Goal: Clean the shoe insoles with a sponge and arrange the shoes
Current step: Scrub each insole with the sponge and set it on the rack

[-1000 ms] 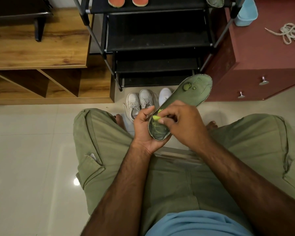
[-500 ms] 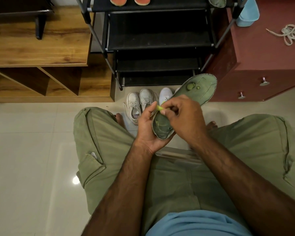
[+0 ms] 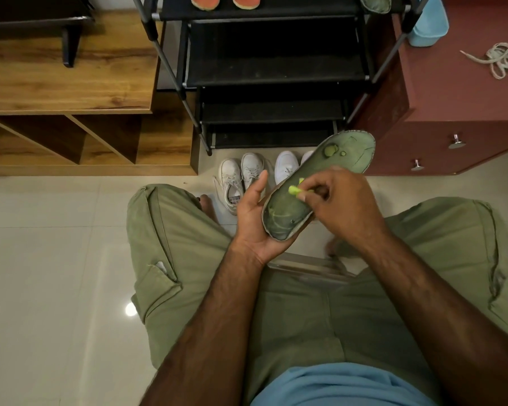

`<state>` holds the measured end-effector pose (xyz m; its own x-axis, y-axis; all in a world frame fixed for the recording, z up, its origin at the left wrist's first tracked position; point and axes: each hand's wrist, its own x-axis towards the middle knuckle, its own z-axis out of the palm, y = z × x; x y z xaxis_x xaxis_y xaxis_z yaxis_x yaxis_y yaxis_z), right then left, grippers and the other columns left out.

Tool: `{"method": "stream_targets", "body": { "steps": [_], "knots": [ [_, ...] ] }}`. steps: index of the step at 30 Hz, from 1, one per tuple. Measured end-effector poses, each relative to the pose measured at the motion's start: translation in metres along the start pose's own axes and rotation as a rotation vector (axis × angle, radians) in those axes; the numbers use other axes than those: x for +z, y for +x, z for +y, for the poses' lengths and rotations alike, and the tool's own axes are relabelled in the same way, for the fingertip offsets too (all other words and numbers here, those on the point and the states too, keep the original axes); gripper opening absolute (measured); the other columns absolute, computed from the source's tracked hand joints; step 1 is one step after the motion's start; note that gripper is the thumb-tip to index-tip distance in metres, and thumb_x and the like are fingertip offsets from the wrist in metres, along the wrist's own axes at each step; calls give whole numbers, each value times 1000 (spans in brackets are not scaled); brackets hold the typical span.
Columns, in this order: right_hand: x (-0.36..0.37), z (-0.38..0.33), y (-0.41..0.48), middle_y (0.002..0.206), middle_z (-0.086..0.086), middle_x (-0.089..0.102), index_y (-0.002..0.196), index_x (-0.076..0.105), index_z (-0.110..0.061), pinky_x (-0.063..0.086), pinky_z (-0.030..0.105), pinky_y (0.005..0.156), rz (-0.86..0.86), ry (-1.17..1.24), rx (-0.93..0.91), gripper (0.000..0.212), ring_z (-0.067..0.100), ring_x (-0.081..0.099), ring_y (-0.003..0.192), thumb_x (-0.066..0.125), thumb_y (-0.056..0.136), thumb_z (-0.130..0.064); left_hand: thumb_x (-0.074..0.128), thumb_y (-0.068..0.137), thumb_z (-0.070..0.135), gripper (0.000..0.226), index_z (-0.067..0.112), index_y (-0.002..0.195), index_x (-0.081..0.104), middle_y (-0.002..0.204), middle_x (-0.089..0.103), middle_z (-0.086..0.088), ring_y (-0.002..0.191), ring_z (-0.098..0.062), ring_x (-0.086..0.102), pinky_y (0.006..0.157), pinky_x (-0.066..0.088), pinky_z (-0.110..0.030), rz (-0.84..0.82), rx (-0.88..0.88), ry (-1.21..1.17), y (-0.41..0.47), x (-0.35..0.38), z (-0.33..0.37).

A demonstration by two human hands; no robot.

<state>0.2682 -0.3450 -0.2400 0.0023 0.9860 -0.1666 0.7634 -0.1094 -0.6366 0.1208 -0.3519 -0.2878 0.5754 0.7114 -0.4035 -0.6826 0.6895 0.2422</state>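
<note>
A green insole (image 3: pixel 346 155) slants up to the right above my lap. My left hand (image 3: pixel 252 218) cups its heel end from below. My right hand (image 3: pixel 339 205) pinches a small yellow-green sponge (image 3: pixel 294 190) and presses it on the middle of the insole. Wet streaks mark the insole's heel. White shoes (image 3: pixel 241 177) stand in a row on the floor just past my knees, partly hidden by my hands. Two orange insoles (image 3: pixel 226 1) and another green insole (image 3: pixel 374 2) lie on the top shelf of the black shoe rack (image 3: pixel 276 74).
A wooden shelf unit (image 3: pixel 71 92) stands left of the rack. On the right is a maroon cabinet (image 3: pixel 452 112) carrying a blue container (image 3: pixel 430 24) and a coil of white laces (image 3: pixel 505 61). Glossy tiled floor (image 3: pixel 41 288) spreads to my left.
My right hand has slid the sponge from the insole's heel up toward its middle. The insole and my left hand have shifted slightly up and right.
</note>
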Motion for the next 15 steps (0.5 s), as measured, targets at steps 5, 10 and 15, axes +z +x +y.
{"method": "stream_targets", "body": {
  "steps": [5, 10, 15],
  "knots": [
    [-2, 0, -9, 87, -14, 61, 97, 80, -28, 44, 17, 66, -177, -60, -85, 10, 4, 60, 76, 82, 87, -27, 47, 99, 53, 71, -4, 142, 46, 132, 58, -24, 124, -34, 58, 111, 44, -40, -21, 14, -41, 0, -3, 0],
    [-2, 7, -7, 92, -11, 64, 94, 79, -31, 40, 14, 64, -3, -44, -20, 9, 4, 60, 77, 81, 87, -27, 50, 91, 31, 58, -4, 137, 50, 127, 59, -24, 115, -36, 62, 111, 42, -44, 60, 59, -33, 2, -4, -1],
    [4, 6, -12, 90, -13, 70, 94, 80, -32, 49, 17, 67, -109, 67, -12, 10, 4, 65, 77, 83, 86, -27, 45, 80, 20, 52, -10, 118, 63, 116, 67, -26, 113, -38, 63, 115, 40, -43, 59, 58, -103, -1, -7, 1]
  ]
}}
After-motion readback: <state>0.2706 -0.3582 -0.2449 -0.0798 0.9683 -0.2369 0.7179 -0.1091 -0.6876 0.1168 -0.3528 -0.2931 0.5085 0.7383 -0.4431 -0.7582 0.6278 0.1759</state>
